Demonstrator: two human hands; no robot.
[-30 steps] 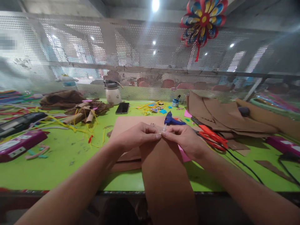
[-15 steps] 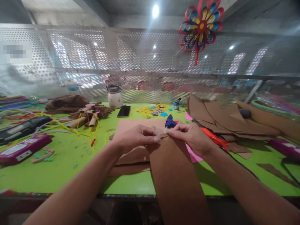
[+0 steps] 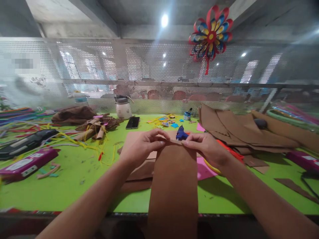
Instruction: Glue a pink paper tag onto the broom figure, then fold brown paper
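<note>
A long strip of brown paper (image 3: 175, 182) hangs toward me over the table's front edge. Its far end is folded into a narrow edge, pinched at the left corner by my left hand (image 3: 142, 144) and at the right corner by my right hand (image 3: 206, 146). Both hands are closed, thumbs toward me. Just beyond the fold lies a blue glue gun (image 3: 181, 132), partly hidden by my right fingers. Under and behind the strip are more brown paper pieces (image 3: 139, 174) and a pink sheet (image 3: 205, 169).
Brown paper sheets (image 3: 229, 129) are piled at the right, near red-handled scissors (image 3: 230, 151). A phone (image 3: 133, 122), a white jar (image 3: 123, 108) and a small paint pot (image 3: 187, 115) stand farther back. At left lie rolled paper twigs (image 3: 96, 127) and a purple power strip (image 3: 30, 164).
The strip has swung straighter, its lower part shifting left. Both hands stay pinched on its far end, which now lies more level between them. The view has tilted slightly upward.
</note>
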